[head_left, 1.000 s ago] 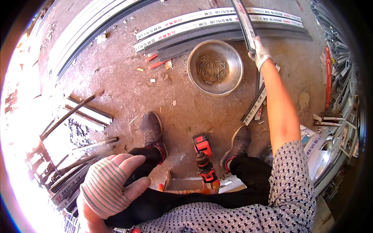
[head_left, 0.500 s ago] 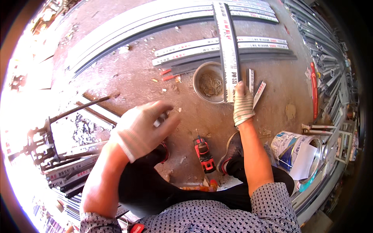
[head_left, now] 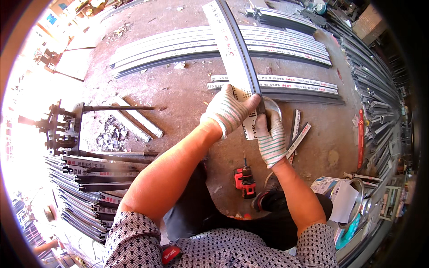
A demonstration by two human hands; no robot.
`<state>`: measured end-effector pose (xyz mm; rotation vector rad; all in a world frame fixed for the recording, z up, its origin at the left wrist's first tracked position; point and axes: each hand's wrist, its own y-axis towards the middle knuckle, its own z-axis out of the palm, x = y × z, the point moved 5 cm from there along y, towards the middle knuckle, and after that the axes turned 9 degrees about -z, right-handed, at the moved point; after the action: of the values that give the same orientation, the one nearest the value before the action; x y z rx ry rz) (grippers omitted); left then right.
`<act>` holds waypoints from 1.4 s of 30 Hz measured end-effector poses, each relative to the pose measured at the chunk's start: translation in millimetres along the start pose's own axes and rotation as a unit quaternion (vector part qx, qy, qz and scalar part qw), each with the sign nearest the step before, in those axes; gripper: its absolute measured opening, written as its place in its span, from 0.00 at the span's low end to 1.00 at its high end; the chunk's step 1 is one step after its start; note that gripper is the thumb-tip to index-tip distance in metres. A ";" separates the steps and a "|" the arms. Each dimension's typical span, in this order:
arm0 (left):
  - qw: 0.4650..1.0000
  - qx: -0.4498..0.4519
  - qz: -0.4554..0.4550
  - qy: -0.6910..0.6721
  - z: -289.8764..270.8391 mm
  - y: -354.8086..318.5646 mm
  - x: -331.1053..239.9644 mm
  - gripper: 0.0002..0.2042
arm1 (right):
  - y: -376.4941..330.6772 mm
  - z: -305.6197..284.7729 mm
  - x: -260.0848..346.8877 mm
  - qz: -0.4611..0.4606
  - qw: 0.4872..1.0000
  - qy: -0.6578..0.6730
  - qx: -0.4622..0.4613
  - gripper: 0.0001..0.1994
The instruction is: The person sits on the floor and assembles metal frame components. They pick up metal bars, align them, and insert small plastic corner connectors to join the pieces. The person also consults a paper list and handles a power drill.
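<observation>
Both gloved hands, left (head_left: 228, 110) and right (head_left: 270, 136), clenched one long grey metal strip (head_left: 232, 44). It hid most of a round metal bowl (head_left: 273, 105), its contents unseen. White printed film covered the strip.

Long alu profile (head_left: 232, 49), near end raised

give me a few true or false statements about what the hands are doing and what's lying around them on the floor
1. Both gloved hands grip the long metal profile. True: the left hand and the right hand clasp its near end.
2. The red cordless drill is in the right hand. False: it lies on the floor by the person's feet.
3. The hands are bare. False: both wear striped knit gloves.
4. More long profiles lie on the floor beyond the hands. True.
5. A stack of profiles sits at the person's left. True.
</observation>
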<state>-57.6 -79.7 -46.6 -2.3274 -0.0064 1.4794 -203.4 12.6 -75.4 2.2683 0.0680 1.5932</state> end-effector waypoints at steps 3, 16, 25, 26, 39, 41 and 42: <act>0.999 0.018 -0.003 -0.031 -2.4 -7.9 -7.7 0.32 | 1.5 -9.2 3.1 -0.043 0.998 -0.035 0.037 0.15; 0.986 0.056 0.018 -0.159 14.5 -32.9 -16.0 0.31 | -2.6 -16.0 13.7 0.057 0.984 0.143 0.091 0.19; 0.999 0.011 0.042 0.016 31.0 -31.0 1.7 0.24 | -16.9 -10.2 18.1 0.049 0.997 0.055 0.000 0.14; 0.985 -0.016 0.133 0.104 32.0 -33.6 -1.2 0.19 | -17.3 -11.3 23.6 0.052 0.998 0.042 -0.007 0.14; 0.989 -0.048 0.040 0.135 35.1 -29.2 -10.6 0.27 | -20.8 -27.4 27.7 0.061 0.997 0.047 -0.032 0.14; 0.989 -0.047 0.032 0.134 35.1 -26.9 -9.4 0.28 | -20.9 -27.7 26.8 0.061 0.996 0.052 -0.030 0.14; 0.990 -0.046 0.028 0.133 35.2 -25.7 -8.7 0.28 | -21.0 -27.7 26.3 0.062 0.996 0.055 -0.028 0.13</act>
<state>-87.1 -46.6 -44.0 -2.6028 0.0631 1.2049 -215.8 46.0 -50.3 2.1792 -0.0902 1.7589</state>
